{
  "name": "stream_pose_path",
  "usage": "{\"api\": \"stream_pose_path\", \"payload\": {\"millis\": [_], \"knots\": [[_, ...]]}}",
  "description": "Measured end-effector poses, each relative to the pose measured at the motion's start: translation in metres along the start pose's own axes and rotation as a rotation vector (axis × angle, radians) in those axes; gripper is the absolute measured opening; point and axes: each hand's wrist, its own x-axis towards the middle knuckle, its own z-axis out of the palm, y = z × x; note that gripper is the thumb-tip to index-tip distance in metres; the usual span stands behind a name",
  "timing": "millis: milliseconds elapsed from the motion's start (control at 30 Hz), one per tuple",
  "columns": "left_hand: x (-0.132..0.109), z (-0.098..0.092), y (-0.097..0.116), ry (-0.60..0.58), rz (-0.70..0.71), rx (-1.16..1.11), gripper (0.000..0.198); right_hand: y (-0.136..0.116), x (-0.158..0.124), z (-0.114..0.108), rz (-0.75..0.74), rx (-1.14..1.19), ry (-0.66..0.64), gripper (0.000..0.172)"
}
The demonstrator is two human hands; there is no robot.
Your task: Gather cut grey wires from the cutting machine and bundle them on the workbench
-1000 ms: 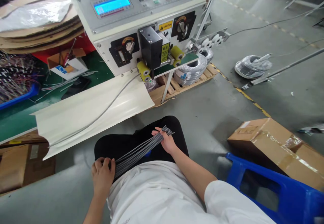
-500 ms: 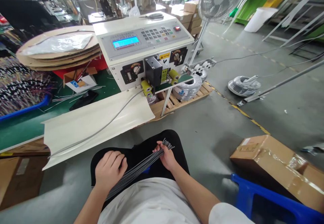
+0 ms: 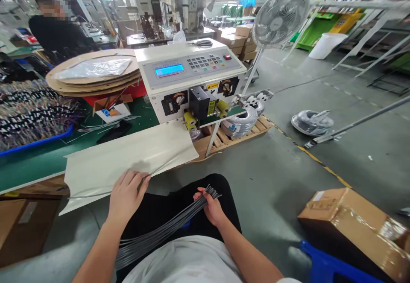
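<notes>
**Grey cable bundle: light, springy, loose at the far end**

Loose bundle of thin, round, cut grey cables (image 3: 173,223): 7 o'clock, slanting across the black-trousered lap (image 3: 226,193). Right hand (image 3: 211,208) at 6 o'clock, fingers wrapped round it just short of the upper end; tips splay past the grip.

Handling guess: light, bendy but springy, sleeves smooth enough to slide over each other. Not fragile. Grip near the tips squares that end only; the tail spreads, so a second hold mid-length would tame it.

Left hand (image 3: 128,195) at 8 o'clock: thumb and fingers look pinched on a single long grey cable (image 3: 89,196), slightly blurred, on a smooth cream sheet with a curled edge (image 3: 96,163). Same feel expected; whippy if held only mid-length.

Outward: boxy cream metal machine (image 3: 188,78) at 11 to 12, with ribbed-looking yellow-green rollers (image 3: 190,121); green-topped desk (image 3: 19,167) at 9; film-wrapped grey cable coils (image 3: 237,125) at 3, on a slatted wooden pallet (image 3: 256,130).
</notes>
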Motion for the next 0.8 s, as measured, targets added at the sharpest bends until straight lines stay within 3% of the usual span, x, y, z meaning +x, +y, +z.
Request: {"api": "stream_pose_path", "payload": {"millis": [67,133,267,400,567,800], "knots": [[-0.021,-0.006,0.005,0.097,0.066,0.000,0.015,0.000,0.001,0.000,0.012,-0.001,-0.003,0.036],[-0.044,-0.006,0.018,0.082,0.108,-0.021,0.019,0.000,0.001,0.002,0.022,-0.002,-0.011,0.036],[-0.092,0.016,0.059,-0.144,0.070,-0.149,0.008,0.000,0.002,0.004,0.022,0.013,-0.014,0.033],[-0.126,0.046,0.092,-0.352,-0.019,-0.237,0.017,0.003,0.004,0.002,0.002,0.033,-0.032,0.032],[-0.135,0.059,0.104,-0.535,-0.004,-0.238,0.026,0.006,0.005,-0.002,0.030,0.051,-0.019,0.036],[-0.133,0.058,0.100,-0.622,0.012,-0.168,0.028,0.007,0.007,-0.004,0.029,0.090,-0.022,0.028]]}}
